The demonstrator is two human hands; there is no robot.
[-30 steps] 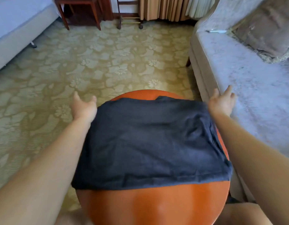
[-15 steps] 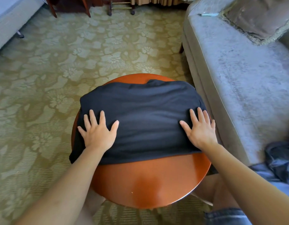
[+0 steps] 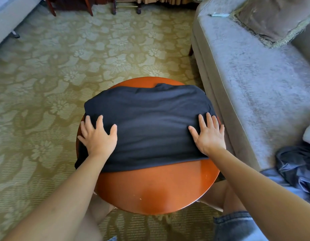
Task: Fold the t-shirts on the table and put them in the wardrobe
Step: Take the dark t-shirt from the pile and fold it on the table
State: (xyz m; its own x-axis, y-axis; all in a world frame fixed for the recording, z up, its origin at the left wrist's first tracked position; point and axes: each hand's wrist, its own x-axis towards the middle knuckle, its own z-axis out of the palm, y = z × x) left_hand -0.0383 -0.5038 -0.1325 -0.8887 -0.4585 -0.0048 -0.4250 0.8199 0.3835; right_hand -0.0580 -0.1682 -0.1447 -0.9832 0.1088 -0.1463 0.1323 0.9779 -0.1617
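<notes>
- T-shirt (image 3: 150, 126), dark navy and folded into a broad rectangle, is shown on the round orange-brown surface (image 3: 156, 192); the near part of the surface is left bare, and the left edge of the cloth is draped over the rim.
- Left hand (image 3: 98, 138) is laid flat on the near left part of the t-shirt, its fingers (image 3: 99, 121) straight and spread.
- Right hand (image 3: 209, 134) is laid flat on the near right part, its fingers (image 3: 209, 120) straight and slightly spread.
- Crumpled blue garments (image 3: 296, 167) are seen on the near end of the grey sofa (image 3: 255, 75), to the right of the surface.
- Floral carpet (image 3: 63, 66) is seen around and beyond the surface.
- A fringed cushion (image 3: 272, 18) is seen at the far end of the sofa.
</notes>
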